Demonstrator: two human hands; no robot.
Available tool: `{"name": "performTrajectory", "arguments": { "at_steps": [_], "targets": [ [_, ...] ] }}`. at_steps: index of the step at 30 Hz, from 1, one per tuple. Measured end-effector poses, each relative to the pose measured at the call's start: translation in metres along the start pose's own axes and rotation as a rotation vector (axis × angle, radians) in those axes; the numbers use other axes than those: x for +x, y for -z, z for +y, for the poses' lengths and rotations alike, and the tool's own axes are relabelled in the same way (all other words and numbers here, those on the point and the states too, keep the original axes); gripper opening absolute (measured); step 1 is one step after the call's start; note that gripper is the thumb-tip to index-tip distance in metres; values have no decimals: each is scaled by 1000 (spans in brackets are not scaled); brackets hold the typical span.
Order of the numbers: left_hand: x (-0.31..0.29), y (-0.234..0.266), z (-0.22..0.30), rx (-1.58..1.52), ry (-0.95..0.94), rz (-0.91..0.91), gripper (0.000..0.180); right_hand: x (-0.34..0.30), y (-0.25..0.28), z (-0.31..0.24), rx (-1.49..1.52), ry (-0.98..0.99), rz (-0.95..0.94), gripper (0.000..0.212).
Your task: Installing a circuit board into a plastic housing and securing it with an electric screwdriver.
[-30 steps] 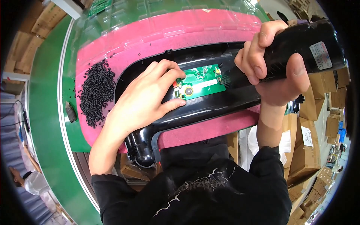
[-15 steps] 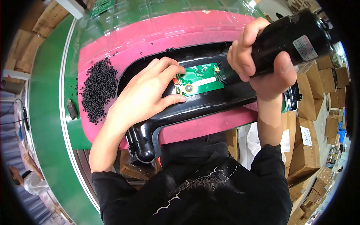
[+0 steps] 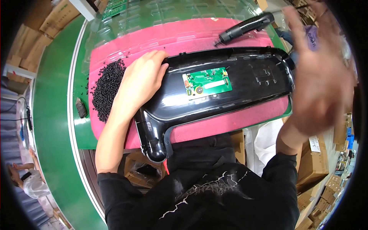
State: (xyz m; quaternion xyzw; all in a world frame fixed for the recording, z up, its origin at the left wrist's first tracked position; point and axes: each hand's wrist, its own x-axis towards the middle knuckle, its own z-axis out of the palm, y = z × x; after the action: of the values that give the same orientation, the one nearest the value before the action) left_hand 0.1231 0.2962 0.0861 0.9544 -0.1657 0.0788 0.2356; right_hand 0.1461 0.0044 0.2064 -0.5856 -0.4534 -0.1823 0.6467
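A long black plastic housing (image 3: pixel 245 82) lies open side up before me, with a green circuit board (image 3: pixel 210 84) set in its middle. My left hand (image 3: pixel 145 76) holds the housing's far left rim, its fingers bent together over the edge. Raised at the right, my right hand (image 3: pixel 322 84) is blurred by motion; its fingers look spread and nothing shows in them. A black electric screwdriver (image 3: pixel 245 28) lies beyond the housing, its tip pointing left, with a cord at its back end.
Under the housing is a pink mat (image 3: pixel 230 119) on a green table (image 3: pixel 53 103). A heap of small black parts (image 3: pixel 108 90) sits left of the housing, near a dark lump (image 3: pixel 81 108). Clear plastic trays (image 3: pixel 165 21) stand behind. Cardboard boxes (image 3: pixel 312 165) are at the right.
The screwdriver has left my right hand and now lies on the far side. My right hand has moved outward to the right. My left hand has shifted from the circuit board to the housing's rim.
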Motion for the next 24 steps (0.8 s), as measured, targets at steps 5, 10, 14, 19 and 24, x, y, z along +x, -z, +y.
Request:
{"name": "performTrajectory", "arguments": {
  "at_steps": [5, 10, 14, 19, 24],
  "targets": [
    [3, 11, -12, -37, 37, -75, 22, -4, 4, 9, -115, 4, 41, 68],
    [21, 11, 4, 16, 6, -134, 20, 65, 53, 14, -277, 280, -12, 67],
    [12, 7, 24, 24, -25, -171, 16, 120, 81, -17, -473, 623, 115, 67],
    [-25, -5, 10, 24, 146, -359, 37, 151, 58, -39, -689, 991, 209, 66],
    [7, 4, -20, 72, -28, -216, 18, 105, 66, -15, -788, 790, 51, 65]
  ]
}}
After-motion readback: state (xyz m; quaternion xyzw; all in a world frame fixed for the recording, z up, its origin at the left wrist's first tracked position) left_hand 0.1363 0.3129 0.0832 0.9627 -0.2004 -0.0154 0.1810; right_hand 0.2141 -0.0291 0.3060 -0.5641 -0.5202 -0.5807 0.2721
